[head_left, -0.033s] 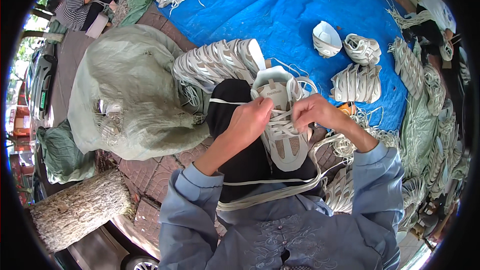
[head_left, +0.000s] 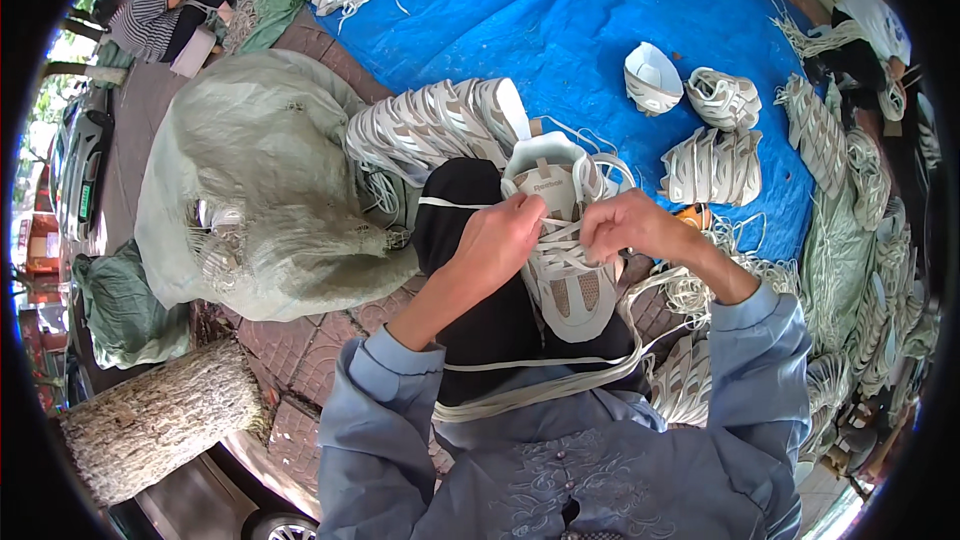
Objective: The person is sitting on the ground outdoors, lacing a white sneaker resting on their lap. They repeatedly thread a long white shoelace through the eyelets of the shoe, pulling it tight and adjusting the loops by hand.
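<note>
Between both hands' fingertips (head_left: 535, 208), a lace (head_left: 562, 232) crosses the shoe upper (head_left: 565, 275).

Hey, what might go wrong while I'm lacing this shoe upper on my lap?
The loose bundle of laces draped over your lap could tangle or slide off. The left hand and right hand crowd the shoe upper, so a skipped eyelet could go unseen. The stacked uppers lean and might topple.

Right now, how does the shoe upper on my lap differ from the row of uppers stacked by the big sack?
The shoe upper on the lap lies alone, opened out, with a lace threaded through it; the left hand and right hand both pinch that lace. The stacked uppers stand on edge, packed together, untouched, no laces showing. Both look the same pale grey-white.
</note>
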The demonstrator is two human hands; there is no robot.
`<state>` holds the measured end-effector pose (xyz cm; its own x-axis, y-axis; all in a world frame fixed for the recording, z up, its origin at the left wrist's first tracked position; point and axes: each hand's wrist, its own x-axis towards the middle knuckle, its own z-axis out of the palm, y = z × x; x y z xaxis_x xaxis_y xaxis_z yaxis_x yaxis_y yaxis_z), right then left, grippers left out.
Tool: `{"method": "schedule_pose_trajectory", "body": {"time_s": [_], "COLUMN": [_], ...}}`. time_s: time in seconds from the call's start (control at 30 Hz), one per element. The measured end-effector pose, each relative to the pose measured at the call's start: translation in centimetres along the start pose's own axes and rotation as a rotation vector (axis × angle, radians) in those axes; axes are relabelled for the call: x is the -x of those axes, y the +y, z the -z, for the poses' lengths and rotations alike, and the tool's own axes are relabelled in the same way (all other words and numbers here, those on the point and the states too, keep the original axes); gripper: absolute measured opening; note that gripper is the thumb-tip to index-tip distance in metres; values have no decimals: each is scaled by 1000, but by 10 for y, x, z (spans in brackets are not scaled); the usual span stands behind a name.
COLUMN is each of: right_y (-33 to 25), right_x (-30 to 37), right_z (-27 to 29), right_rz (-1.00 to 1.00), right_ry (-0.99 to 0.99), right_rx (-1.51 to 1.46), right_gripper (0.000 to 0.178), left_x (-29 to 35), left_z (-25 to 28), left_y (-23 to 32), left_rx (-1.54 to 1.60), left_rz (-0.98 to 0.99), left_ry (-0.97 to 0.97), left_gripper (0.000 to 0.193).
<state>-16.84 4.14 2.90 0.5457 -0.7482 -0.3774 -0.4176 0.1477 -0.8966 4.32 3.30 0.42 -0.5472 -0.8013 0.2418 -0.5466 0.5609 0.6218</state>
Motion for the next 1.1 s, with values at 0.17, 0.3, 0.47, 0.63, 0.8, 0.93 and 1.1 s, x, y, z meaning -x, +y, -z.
{"method": "schedule_pose_trajectory", "body": {"time_s": [0.17, 0.3, 0.47, 0.63, 0.8, 0.93, 1.1], "right_y": [12, 10, 5, -11, -2, -14, -27], "right_x": [4, 0, -7, -5, -8, -2, -4], "right_z": [-30, -35, -8, -9, 4, 10, 6], "right_rz": [280, 294, 395, 696, 718, 536, 310], "right_ry": [210, 216, 165, 195, 274, 193, 141], "right_rx": [867, 745, 884, 1396, 1085, 524, 257], "right_gripper": [23, 15, 14, 10, 5, 10, 14], "left_x": [-4, -2, -4, -2, -1, -1, 2], "left_z": [1, 2, 6, 9, 14, 21, 19], "left_y": [0, -1, -4, -7, -13, -16, -19], "left_rx": [83, 88, 98, 51, 115, 160, 178], "left_rz": [28, 19, -7, -6, 10, 47, 69], "left_ry": [-26, -57, -71, -96, -110, -120, -106], "left_gripper": [9, 9, 8, 5, 4, 4, 7]}}
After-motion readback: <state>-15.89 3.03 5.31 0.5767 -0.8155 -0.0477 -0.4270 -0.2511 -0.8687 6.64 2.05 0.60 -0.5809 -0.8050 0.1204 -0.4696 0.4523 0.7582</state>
